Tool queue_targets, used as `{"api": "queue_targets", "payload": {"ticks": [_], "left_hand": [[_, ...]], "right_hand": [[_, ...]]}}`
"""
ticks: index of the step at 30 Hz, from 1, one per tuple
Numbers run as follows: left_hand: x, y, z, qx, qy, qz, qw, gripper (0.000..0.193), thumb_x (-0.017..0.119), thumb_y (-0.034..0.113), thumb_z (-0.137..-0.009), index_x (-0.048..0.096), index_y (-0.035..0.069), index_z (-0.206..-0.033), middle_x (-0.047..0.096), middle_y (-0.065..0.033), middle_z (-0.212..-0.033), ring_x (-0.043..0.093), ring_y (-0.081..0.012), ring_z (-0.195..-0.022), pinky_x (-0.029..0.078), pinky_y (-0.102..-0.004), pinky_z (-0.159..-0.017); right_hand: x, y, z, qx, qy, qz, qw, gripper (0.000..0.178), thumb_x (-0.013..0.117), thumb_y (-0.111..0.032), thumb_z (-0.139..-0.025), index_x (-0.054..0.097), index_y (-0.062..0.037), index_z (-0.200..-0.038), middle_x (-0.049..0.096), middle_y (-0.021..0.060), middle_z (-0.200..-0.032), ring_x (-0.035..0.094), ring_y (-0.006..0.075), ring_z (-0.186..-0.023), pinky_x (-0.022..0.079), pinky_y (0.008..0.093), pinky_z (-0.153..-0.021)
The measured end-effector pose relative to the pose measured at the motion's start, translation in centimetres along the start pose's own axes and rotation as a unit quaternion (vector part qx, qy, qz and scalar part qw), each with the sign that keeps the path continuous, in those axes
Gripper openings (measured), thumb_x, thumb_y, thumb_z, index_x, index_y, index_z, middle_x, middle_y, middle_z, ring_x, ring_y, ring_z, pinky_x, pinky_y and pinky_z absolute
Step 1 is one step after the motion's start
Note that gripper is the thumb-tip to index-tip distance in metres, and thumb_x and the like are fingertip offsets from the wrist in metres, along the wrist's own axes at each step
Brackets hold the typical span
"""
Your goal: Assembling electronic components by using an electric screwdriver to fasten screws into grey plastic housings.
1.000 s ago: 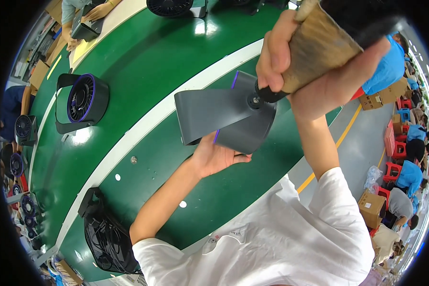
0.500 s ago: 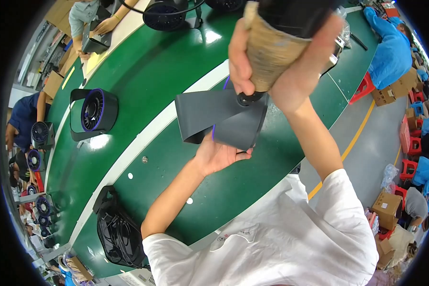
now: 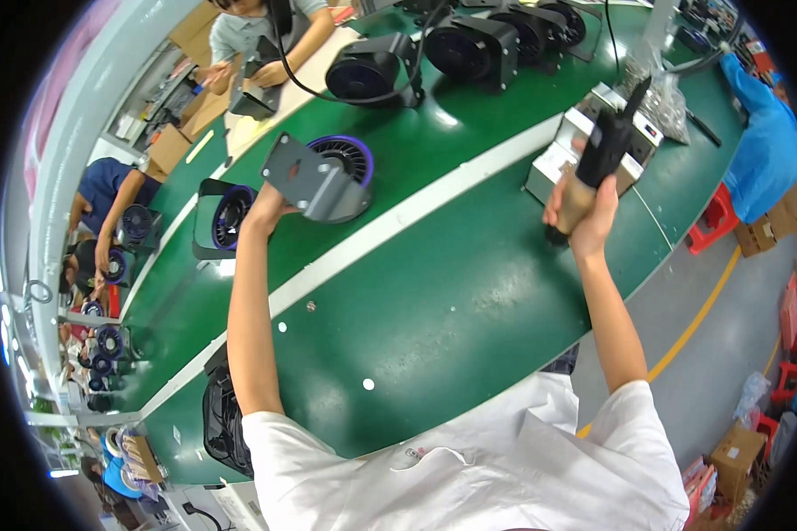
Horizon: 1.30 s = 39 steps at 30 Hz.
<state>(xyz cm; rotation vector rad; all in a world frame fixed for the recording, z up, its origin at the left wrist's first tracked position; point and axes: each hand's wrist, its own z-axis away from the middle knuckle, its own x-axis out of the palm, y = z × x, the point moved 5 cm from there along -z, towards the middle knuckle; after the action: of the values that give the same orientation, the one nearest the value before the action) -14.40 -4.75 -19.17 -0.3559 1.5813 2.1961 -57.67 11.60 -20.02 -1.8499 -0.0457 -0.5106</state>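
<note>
at upper left of centre, a dark fan with a purple rim (image 3: 352,161) tilts above the green worktop (image 3: 434,292), a worker's left grip (image 3: 268,211) against its metal bracket (image 3: 314,188). the fingers are partly hidden; whether they clamp it cannot be told. a loose hold could tip the fan into the second fan (image 3: 231,217) just beside it, likely scuffing both. at upper right, the right grip (image 3: 590,214) wraps firmly around a handheld driver (image 3: 607,144); a careless swing might strike the silvery box (image 3: 547,171) near it.
</note>
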Motion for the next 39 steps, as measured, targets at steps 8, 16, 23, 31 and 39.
{"api": "queue_targets", "payload": {"ticks": [8,16,23,31,39], "left_hand": [[-11.4,5.4,-7.1,0.245,0.345,-0.285,0.860,0.033,0.049,0.022,-0.095,0.058,0.001,-0.119,0.069,-0.0122,-0.099,0.066,-0.0239,-0.088,0.050,-0.0334,-0.078],[8.8,13.2,-13.9,0.286,0.317,-0.380,0.821,0.051,0.063,0.023,-0.084,0.049,0.013,-0.132,0.040,-0.0245,-0.140,0.042,-0.0415,-0.128,0.042,-0.0481,-0.098],[3.9,10.2,-19.5,0.383,0.292,-0.242,0.842,0.060,0.066,0.035,-0.084,0.043,0.012,-0.134,0.038,-0.0291,-0.133,0.040,-0.0448,-0.123,0.041,-0.0495,-0.097],[5.9,7.8,-12.5,0.279,0.443,-0.136,0.841,0.062,0.077,0.031,-0.076,0.047,0.005,-0.124,0.050,-0.0306,-0.122,0.052,-0.0451,-0.112,0.045,-0.0457,-0.093],[6.2,8.5,1.7,0.444,0.286,0.023,0.849,0.049,0.069,0.011,-0.079,0.052,0.000,-0.124,0.052,-0.0159,-0.130,0.048,-0.0269,-0.121,0.034,-0.0366,-0.106]], "right_hand": [[1.2,2.1,2.8,-0.059,-0.140,0.020,0.988,0.079,0.056,-0.055,-0.089,0.036,0.0057,-0.135,0.055,0.0082,-0.069,0.051,0.0133,-0.053,0.044,0.0266,-0.051],[0.5,1.1,2.8,-0.043,-0.091,0.124,0.987,0.069,0.075,-0.009,-0.074,0.040,0.0069,-0.132,0.056,0.0029,-0.070,0.053,0.0104,-0.060,0.042,0.0237,-0.059],[1.8,0.4,2.2,-0.048,-0.091,0.133,0.986,0.065,0.072,0.002,-0.073,0.042,0.0080,-0.131,0.057,0.0020,-0.070,0.053,0.0093,-0.064,0.043,0.0238,-0.063],[0.3,1.0,2.7,-0.089,-0.083,0.176,0.977,0.064,0.068,0.003,-0.077,0.037,0.0070,-0.132,0.056,0.0041,-0.069,0.053,0.0117,-0.054,0.046,0.0258,-0.053],[-1.6,-8.9,-0.1,-0.225,0.059,-0.033,0.972,0.059,0.059,-0.007,-0.087,0.027,-0.0063,-0.136,0.045,0.0068,-0.064,0.044,0.0153,-0.042,0.044,0.0288,-0.040]]}}
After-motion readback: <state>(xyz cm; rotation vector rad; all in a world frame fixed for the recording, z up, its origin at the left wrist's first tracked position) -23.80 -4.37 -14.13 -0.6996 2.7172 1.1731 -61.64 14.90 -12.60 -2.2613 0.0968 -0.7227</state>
